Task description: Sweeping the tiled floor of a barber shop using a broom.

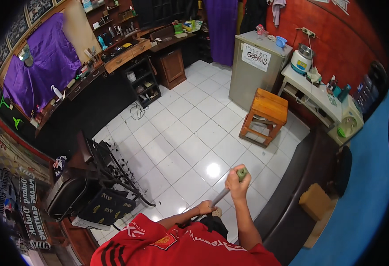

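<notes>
Both my hands hold a long grey pole (221,196) with a green end cap (241,173). My right hand (237,183) is closed round its upper end, just below the cap. Lower down, close to my body, my left hand (206,207) grips the same pole. It slants down toward me, and its bottom end is hidden behind my red shirt, so what it carries cannot be seen. Beside my left hand a beige shoe (217,212) shows. Dark hair clippings (122,170) lie scattered on the white tiles at the left, beside a black chair (77,190).
A wooden stool (266,116) stands ahead right, before a grey fridge (254,77). Along the right runs a dark padded bench (287,204). A small black shelf rack (142,84) and a wooden cabinet (171,68) stand at the far left. A cable (137,112) lies on the floor.
</notes>
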`<state>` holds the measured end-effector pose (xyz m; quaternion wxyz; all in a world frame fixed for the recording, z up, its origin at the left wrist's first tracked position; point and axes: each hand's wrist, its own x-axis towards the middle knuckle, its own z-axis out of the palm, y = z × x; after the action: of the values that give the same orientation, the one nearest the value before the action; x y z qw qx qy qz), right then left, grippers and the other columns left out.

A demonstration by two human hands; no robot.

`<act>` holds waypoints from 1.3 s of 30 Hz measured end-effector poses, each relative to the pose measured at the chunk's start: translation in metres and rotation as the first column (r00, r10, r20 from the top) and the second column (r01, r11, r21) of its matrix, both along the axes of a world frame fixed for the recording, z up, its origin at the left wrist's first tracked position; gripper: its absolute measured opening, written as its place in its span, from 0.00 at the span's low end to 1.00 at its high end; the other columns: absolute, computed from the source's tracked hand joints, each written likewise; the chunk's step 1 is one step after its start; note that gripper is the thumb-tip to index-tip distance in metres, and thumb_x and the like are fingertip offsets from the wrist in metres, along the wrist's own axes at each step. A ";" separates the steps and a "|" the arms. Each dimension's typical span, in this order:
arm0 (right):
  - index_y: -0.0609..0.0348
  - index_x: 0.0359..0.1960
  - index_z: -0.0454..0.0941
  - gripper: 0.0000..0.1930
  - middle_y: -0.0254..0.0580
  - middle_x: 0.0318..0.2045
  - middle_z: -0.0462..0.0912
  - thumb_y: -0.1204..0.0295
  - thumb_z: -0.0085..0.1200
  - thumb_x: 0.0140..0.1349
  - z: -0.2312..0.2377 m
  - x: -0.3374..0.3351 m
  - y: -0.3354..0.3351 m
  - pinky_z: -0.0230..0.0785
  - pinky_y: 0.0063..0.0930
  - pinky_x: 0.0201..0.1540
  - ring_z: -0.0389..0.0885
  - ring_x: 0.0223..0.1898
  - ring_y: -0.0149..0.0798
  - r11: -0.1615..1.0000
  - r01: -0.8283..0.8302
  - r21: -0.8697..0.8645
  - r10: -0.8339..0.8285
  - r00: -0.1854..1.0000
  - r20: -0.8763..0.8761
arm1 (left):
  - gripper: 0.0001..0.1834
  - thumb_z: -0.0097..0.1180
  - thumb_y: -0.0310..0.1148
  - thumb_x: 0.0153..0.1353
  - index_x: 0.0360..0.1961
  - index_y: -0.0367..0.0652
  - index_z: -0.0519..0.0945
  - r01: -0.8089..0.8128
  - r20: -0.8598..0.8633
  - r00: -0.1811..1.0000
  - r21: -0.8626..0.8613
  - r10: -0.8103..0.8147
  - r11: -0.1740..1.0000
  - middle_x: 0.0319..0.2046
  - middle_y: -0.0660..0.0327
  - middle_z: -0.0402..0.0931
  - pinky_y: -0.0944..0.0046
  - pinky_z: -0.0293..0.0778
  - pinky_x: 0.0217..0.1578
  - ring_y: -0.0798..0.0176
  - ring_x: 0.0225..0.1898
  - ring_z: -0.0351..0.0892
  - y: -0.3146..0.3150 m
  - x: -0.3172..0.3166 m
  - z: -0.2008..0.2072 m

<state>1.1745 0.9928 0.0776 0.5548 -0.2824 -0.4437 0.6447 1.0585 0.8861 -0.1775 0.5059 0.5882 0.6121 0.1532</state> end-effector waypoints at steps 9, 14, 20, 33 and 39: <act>0.63 0.23 0.66 0.14 0.38 0.14 0.70 0.68 0.54 0.62 0.101 0.019 0.041 0.61 0.22 0.14 0.66 0.11 0.28 0.963 -0.074 0.258 0.031 0.986 0.166 | 0.11 0.60 0.33 0.48 0.16 0.42 0.73 0.009 0.197 0.976 0.394 -0.094 0.919 0.15 0.53 0.73 0.56 0.70 0.23 0.49 0.20 0.76 0.106 -0.015 0.087; 0.64 0.15 0.67 0.26 0.37 0.09 0.68 0.52 0.50 0.61 0.151 -0.029 0.103 0.60 0.26 0.13 0.66 0.09 0.31 0.779 -0.394 0.487 0.518 0.842 -0.147 | 0.13 0.59 0.33 0.46 0.14 0.43 0.69 -0.205 0.273 0.960 0.553 0.057 0.807 0.14 0.56 0.70 0.57 0.66 0.19 0.53 0.16 0.72 0.188 -0.057 0.123; 0.61 0.14 0.68 0.29 0.34 0.08 0.67 0.46 0.45 0.58 0.098 -0.194 0.167 0.54 0.24 0.13 0.65 0.08 0.31 0.744 -0.538 0.398 0.506 0.841 0.190 | 0.09 0.62 0.36 0.39 0.19 0.44 0.76 -0.410 0.421 0.889 0.560 0.178 0.720 0.18 0.56 0.75 0.61 0.71 0.23 0.55 0.20 0.75 0.284 -0.202 0.047; 0.59 0.21 0.69 0.11 0.39 0.11 0.68 0.66 0.56 0.51 0.061 -0.454 0.237 0.58 0.31 0.18 0.69 0.13 0.42 0.272 -0.924 0.269 0.869 0.356 0.344 | 0.13 0.59 0.29 0.53 0.16 0.39 0.71 -0.674 0.397 0.714 0.165 0.577 0.720 0.11 0.64 0.65 0.68 0.58 0.17 0.74 0.16 0.61 0.277 -0.372 0.018; 0.59 0.22 0.69 0.11 0.36 0.10 0.67 0.67 0.53 0.55 0.052 -0.507 0.321 0.57 0.29 0.18 0.69 0.12 0.39 0.182 -0.947 0.266 0.896 0.271 0.352 | 0.17 0.55 0.27 0.60 0.15 0.40 0.65 -0.787 0.477 0.577 0.109 0.663 0.607 0.09 0.70 0.57 0.69 0.48 0.15 0.79 0.15 0.51 0.338 -0.400 0.025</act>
<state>0.6675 1.3133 0.1297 0.0738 0.1343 -0.6830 0.7142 0.6582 1.2244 -0.1523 0.4082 0.3092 0.6544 0.5564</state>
